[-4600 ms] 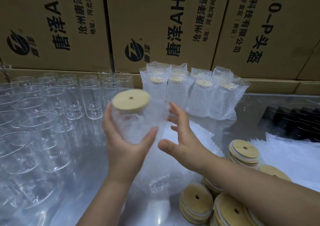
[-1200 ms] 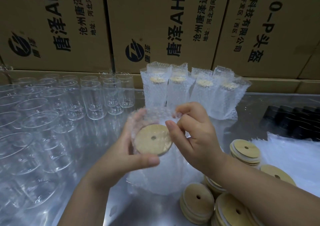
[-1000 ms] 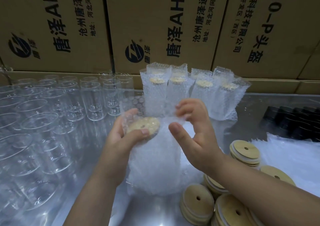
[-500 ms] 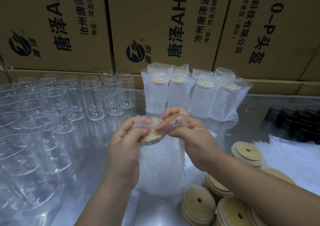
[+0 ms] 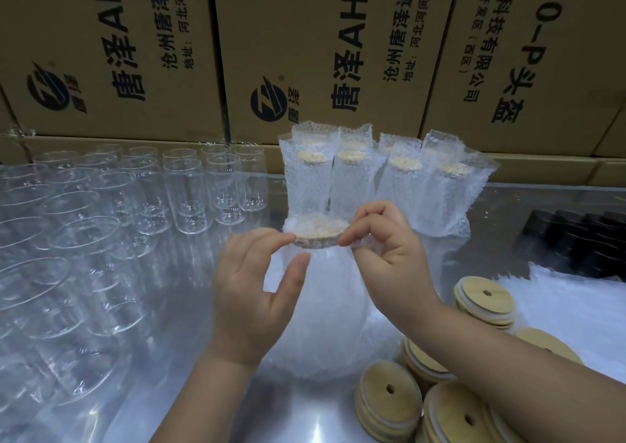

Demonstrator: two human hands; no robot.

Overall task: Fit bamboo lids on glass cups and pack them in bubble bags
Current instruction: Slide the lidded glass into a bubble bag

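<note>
A glass cup in a bubble bag [image 5: 325,307] stands at the centre of the table, its bamboo lid [image 5: 318,230] showing through the wrap folded over the top. My left hand [image 5: 254,293] touches the wrap at the lid's left edge with a fingertip, thumb spread below. My right hand [image 5: 389,252] pinches the wrap at the lid's right edge. Several packed cups [image 5: 372,185] stand in a row behind. Loose bamboo lids [image 5: 389,398] lie in stacks at the lower right.
Several bare glass cups [image 5: 101,222] crowd the left half of the shiny table. Cardboard boxes [image 5: 305,42] wall the back. A flat pile of bubble bags [image 5: 576,307] and dark lids [image 5: 582,239] sit at the right.
The lidded cup went into a bubble bag and was stood on the table. Both hands folded the bag's mouth over the lid and have since spread to its two edges.
</note>
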